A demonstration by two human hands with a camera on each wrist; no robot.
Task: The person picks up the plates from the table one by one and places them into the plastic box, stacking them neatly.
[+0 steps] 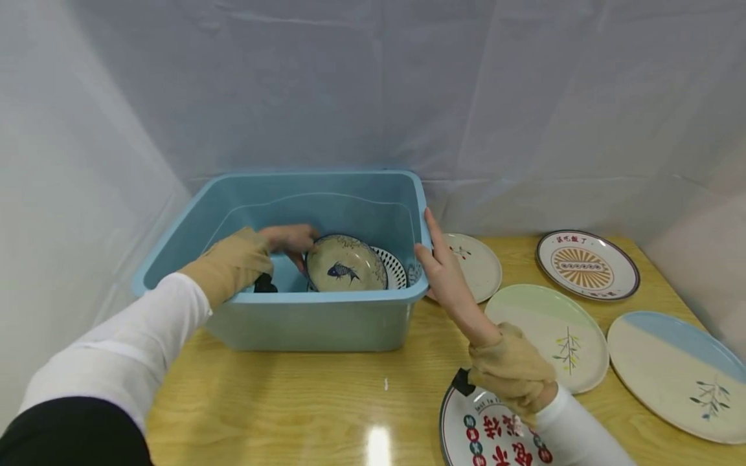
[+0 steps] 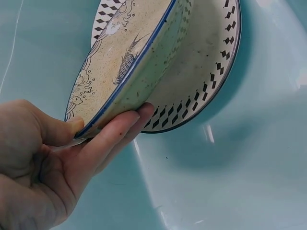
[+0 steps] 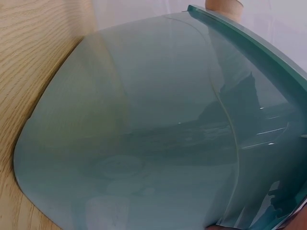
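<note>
A light blue plastic tub (image 1: 280, 317) stands on the wooden table (image 1: 291, 401). Inside it my left hand (image 1: 285, 239) pinches the rim of a beige plate with a blue fish (image 1: 345, 262), thumb on its face and fingers beneath. In the left wrist view the fish plate (image 2: 120, 62) is tilted up off a white plate with a black diamond border (image 2: 201, 72), which leans on the tub's floor (image 2: 249, 167). My right hand (image 1: 443, 272) presses against the tub's right outer wall (image 3: 144, 120) with straight fingers reaching the rim.
Right of the tub lie a small white plate (image 1: 480, 265), an orange sunburst plate (image 1: 587, 264), a green-and-cream plate (image 1: 553, 333) and a blue-and-cream plate (image 1: 670, 369). A plate with red characters (image 1: 484, 433) sits under my right forearm. White sheeting surrounds the table.
</note>
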